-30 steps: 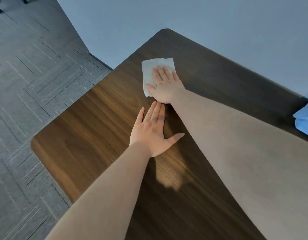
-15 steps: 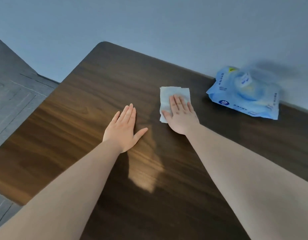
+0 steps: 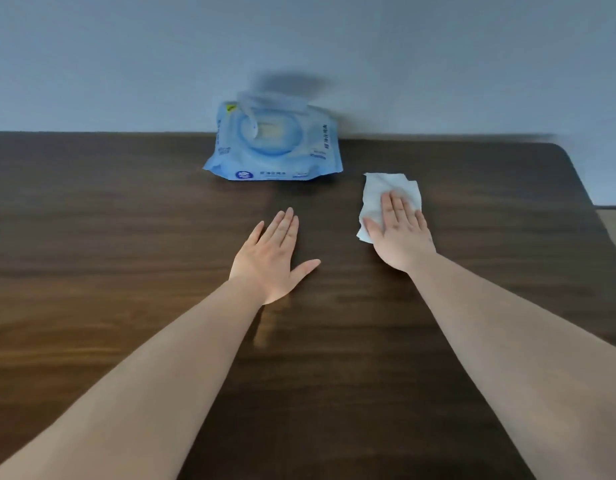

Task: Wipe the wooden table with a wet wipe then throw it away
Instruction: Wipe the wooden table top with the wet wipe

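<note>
A dark wooden table [image 3: 126, 237] fills the lower view. A white wet wipe [image 3: 379, 192] lies flat on it at the right of centre. My right hand [image 3: 400, 237] presses palm-down on the near part of the wipe, fingers straight and together. My left hand [image 3: 272, 261] rests flat on the bare wood to the left of it, fingers extended, thumb spread, holding nothing.
A blue pack of wet wipes [image 3: 275, 147] with its lid flipped up stands at the table's far edge against the grey wall [image 3: 299, 46]. The table's rounded right corner [image 3: 563, 150] lies just beyond my right hand; pale floor shows past it.
My right hand has slid the wipe rightward across the table, past the front of the blue pack. The view has swung right; the left hand stays flat on the wood.
</note>
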{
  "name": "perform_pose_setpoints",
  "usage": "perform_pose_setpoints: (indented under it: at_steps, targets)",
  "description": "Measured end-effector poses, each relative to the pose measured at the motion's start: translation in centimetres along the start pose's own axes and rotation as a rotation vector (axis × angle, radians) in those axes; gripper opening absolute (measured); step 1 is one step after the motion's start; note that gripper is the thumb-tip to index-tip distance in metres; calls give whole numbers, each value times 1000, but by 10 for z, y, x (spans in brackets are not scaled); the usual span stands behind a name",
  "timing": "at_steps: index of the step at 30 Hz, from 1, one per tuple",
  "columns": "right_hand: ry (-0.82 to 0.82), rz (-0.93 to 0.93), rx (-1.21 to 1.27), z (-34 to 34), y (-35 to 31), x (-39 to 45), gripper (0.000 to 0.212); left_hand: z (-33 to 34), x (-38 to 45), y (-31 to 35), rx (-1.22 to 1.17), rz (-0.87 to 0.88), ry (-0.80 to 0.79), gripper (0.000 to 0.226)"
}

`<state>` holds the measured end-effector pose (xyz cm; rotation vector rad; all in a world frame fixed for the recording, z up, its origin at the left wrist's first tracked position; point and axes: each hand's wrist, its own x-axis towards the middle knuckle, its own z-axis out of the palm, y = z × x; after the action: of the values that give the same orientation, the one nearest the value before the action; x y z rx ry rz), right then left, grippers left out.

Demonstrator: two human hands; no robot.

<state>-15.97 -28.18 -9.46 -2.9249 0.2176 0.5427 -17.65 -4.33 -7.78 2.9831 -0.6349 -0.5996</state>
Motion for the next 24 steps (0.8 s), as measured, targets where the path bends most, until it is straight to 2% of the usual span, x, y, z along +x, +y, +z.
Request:
perform_pose_setpoints:
  at_steps: [6, 10, 13, 18, 24]
  targets:
    - [41, 228, 67, -14, 112, -8, 68, -5, 47, 81, 37, 146, 13, 83]
    - [49, 344, 100, -21, 170, -20, 68, -2, 68, 116, 77, 163, -13, 85]
    - [46, 415, 100, -23, 204, -29, 68, 3, 74, 125, 92, 146, 27, 86]
    - [39, 483, 109, -24, 233, -41, 69, 4, 74, 125, 108, 131, 63, 86]
    - [8, 520, 107, -19, 224, -60, 70, 1, 73, 126, 92, 133, 5, 86]
